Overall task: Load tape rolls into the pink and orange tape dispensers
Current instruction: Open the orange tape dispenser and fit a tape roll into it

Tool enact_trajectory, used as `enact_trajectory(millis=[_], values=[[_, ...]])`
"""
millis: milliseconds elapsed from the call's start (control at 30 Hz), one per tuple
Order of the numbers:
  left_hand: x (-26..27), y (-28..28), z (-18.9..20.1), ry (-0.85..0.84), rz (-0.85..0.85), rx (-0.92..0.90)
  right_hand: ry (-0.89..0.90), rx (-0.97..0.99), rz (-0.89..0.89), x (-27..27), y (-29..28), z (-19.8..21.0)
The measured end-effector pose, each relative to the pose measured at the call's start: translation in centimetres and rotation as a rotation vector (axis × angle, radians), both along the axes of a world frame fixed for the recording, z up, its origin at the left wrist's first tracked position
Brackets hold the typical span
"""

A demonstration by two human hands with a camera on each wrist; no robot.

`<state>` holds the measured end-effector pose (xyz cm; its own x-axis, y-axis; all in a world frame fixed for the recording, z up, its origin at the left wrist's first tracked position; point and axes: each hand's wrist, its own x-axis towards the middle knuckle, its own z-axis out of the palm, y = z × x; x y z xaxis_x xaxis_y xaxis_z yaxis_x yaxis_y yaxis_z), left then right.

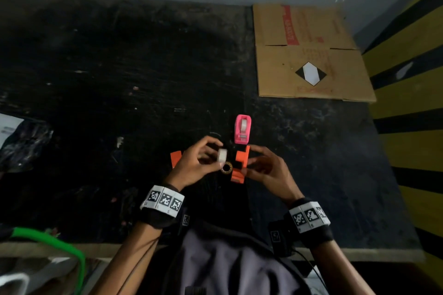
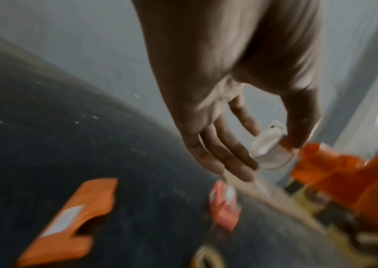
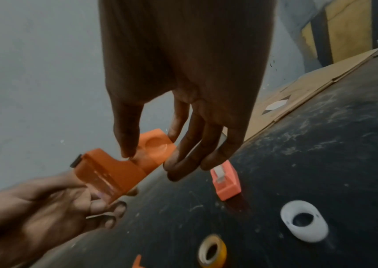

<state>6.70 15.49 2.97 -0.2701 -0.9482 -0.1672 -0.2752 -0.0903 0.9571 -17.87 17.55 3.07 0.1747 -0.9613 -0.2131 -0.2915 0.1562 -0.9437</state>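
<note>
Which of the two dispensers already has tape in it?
The pink dispenser, standing on the table beyond the hands, holds a white roll. The orange dispenser is open and empty, held in the right hand.

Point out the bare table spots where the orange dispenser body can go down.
Free: the dark table left of the pink dispenser, out to the black bag; also between it and the cardboard. Crowded: under both hands, around the orange cover and yellow roll.
</note>
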Motion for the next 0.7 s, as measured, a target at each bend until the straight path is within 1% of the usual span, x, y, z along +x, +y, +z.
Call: enact_trajectory(millis=[67, 167, 267, 467, 567, 700], values=[[-0.3, 0.2, 2.0, 0.096, -0.023, 0.009, -0.037, -0.018, 0.011, 0.2, -0.2, 1.0], [-0.9, 0.4, 3.7, 0.172, -0.049, 0.018, -0.068, -0.036, 0.022, 0.4, -0.3, 2.1], [-1.3, 0.7, 4.2, 0.183, -0.034, 0.0, -0.072, -0.048, 0.031, 0.7, -0.4, 2.8], [-1.7, 0.9, 4.3, 0.19, 0.027, 0.015, -0.023, -0.066, 0.077, 0.7, -0.1, 3.5], [-1.9, 0.9, 4.4, 0.174, 0.025, 0.003, -0.001, -0.076, 0.085, 0.5, -0.1, 3.8], [-2.2, 1.2, 4.8, 0.143, 0.013, -0.024, -0.016, -0.046, 0.08, 0.3, -0.1, 4.2]])
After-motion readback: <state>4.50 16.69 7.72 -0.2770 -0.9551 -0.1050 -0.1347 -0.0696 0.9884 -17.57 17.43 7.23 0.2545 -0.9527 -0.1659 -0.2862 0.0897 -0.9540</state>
